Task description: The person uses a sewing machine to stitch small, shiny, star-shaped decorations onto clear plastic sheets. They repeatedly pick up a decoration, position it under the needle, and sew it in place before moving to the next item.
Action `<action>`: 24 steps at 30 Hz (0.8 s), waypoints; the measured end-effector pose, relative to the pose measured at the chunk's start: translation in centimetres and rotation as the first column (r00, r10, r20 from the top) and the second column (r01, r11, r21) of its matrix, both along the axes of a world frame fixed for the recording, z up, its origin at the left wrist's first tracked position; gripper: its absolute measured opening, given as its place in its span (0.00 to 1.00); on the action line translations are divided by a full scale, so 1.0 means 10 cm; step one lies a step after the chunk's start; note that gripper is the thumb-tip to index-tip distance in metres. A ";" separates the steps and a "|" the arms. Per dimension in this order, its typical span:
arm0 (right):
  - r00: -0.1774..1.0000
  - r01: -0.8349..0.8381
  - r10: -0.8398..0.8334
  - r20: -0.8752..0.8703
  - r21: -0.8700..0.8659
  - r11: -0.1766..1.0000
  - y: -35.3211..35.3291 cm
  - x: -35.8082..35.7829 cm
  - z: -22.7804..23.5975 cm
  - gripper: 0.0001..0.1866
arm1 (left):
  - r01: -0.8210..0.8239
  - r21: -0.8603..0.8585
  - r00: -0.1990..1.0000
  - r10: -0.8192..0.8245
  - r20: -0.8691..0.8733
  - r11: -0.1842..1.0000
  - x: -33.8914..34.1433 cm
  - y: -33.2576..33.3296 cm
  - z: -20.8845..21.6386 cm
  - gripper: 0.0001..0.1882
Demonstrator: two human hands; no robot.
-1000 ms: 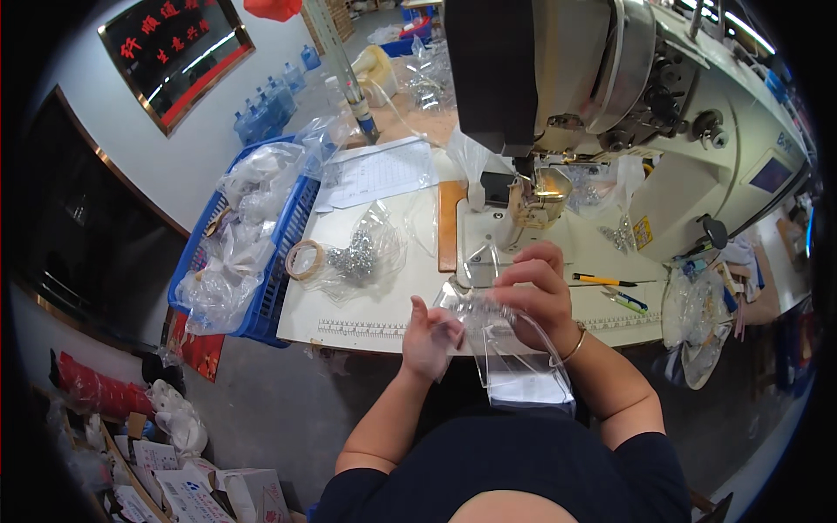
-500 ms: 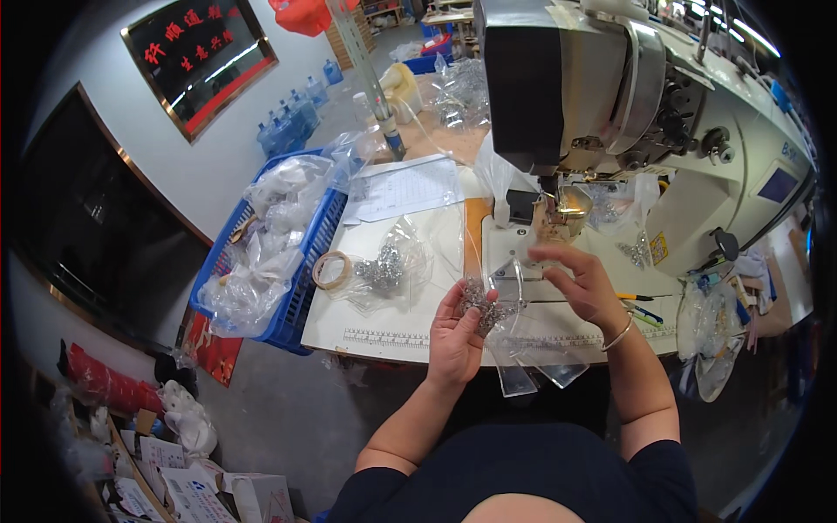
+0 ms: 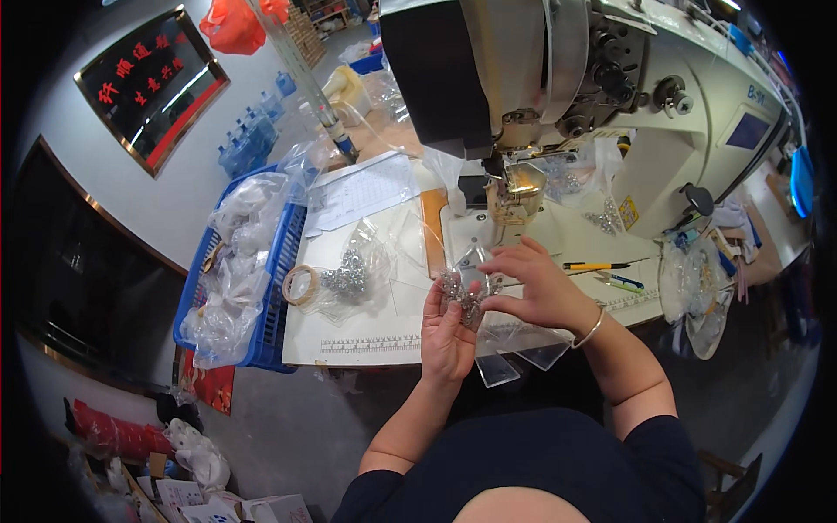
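My left hand (image 3: 446, 342) is closed on a bundle of clear plastic strips (image 3: 499, 370) with silver sparkling ornaments (image 3: 464, 295), held above the front edge of the table. Wide strip ends hang down below my fingers. My right hand (image 3: 540, 292) reaches in from the right, thumb and fingers apart on either side of the bundle's right edge; whether it touches is hard to tell. Just beyond my hands is the sewing machine's needle area (image 3: 514, 193). Left of them, on the white table, lies a pile of silver ornaments (image 3: 347, 277) on clear plastic.
A roll of tape (image 3: 300, 285) lies near a blue basket (image 3: 283, 292) full of plastic bags. Paper sheets (image 3: 362, 193) cover the back left. The sewing machine (image 3: 680, 131) stands over the right side, with an orange pen (image 3: 597, 266) and a ruler strip (image 3: 370, 343) on the table.
My right hand has come down from near the needle area to the bundle, beside my left hand. The left hand keeps its hold. The whole view has shifted.
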State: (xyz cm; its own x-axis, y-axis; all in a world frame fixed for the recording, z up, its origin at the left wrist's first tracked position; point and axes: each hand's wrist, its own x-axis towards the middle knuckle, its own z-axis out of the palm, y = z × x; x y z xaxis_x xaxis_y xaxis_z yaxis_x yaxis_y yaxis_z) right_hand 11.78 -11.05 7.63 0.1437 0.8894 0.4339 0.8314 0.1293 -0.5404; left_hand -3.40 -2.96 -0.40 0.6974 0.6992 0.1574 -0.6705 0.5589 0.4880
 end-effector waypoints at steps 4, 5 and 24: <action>0.999 0.017 -0.019 0.033 0.059 0.998 0.08 -0.05 -0.13 0.15 | -0.005 -0.039 0.999 0.004 -0.032 0.999 0.00 -0.08 0.05 0.20; 1.000 0.004 -0.006 0.019 0.075 0.997 0.10 -0.08 -0.15 0.13 | 0.019 -0.062 1.000 -0.020 -0.023 0.998 -0.02 -0.07 0.06 0.20; 0.892 -0.239 0.027 0.450 0.421 0.875 -0.04 -0.32 -0.33 0.12 | 0.027 -0.246 0.989 0.011 0.151 0.969 -0.06 -0.09 0.02 0.21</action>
